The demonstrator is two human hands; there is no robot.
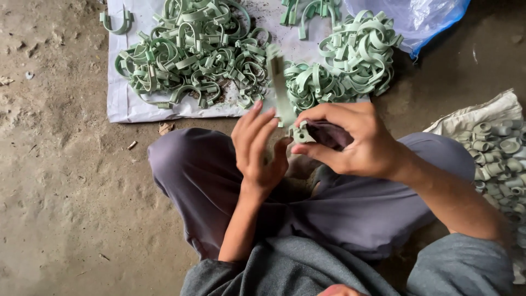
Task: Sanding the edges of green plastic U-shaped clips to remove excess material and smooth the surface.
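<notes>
My left hand (257, 145) holds a pale green plastic strip (278, 87) that sticks up and away from me. My right hand (350, 137) pinches a small pale green plastic fitting (300, 134) against the lower end of that strip, with a dark purple cloth (329, 133) tucked in the palm. Both hands hover over my crossed legs in purple trousers (197, 175). I sit on the ground.
A white sheet (123, 93) ahead carries a big heap of green curved clips (192, 49) and a second heap (350, 55). A clear plastic bag (411, 16) lies at the top right. At the right, a sack (471, 118) holds several small green caps (501, 159). Dirt floor (60, 164) on the left.
</notes>
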